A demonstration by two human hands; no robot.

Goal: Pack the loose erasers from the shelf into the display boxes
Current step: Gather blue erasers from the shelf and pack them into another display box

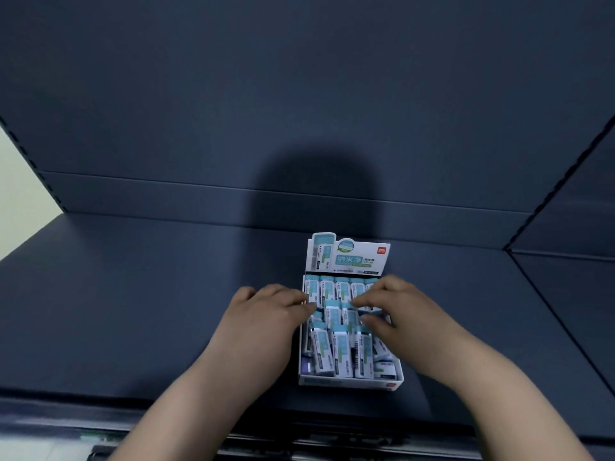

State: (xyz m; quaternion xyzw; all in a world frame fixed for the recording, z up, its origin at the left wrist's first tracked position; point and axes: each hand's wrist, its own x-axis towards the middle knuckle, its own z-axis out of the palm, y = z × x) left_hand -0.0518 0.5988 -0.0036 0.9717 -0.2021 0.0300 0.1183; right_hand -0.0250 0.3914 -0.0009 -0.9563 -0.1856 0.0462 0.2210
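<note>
- A dark blue-grey shelf fills the view, with a tall back panel of the same colour behind it. A rounded shadow falls across the panel.
- The display box, white card with an open top, sits on the shelf right of centre and well short of the back panel. Its printed header card stands up at the far end, facing the person.
- All the erasers in view lie inside the box, in white and teal sleeves.
- The far row stands neat and side by side, just under the header card.
- The near ones lean at slightly different angles, and the middle ones sit crooked. They probably need squaring up before more will fit.
- The left hand reaches in from the left. Its fingers are fairly straight and held together, with the tips against the erasers at the box's left wall. This looks like bracing, so that the row and the box do not slide.
- The right hand arches over the right half of the box. Its fingers are bent down onto the middle erasers and the thumb sits nearer, on the other side of them, pinching one or two. It seems to be straightening or seating them.
- Both bare forearms come up from the bottom of the view, either side of the box.
- The box looks close to full, so the packing appears well advanced.
- A pale wall shows at the far left edge.
- The shelf's front rail runs along the bottom.
</note>
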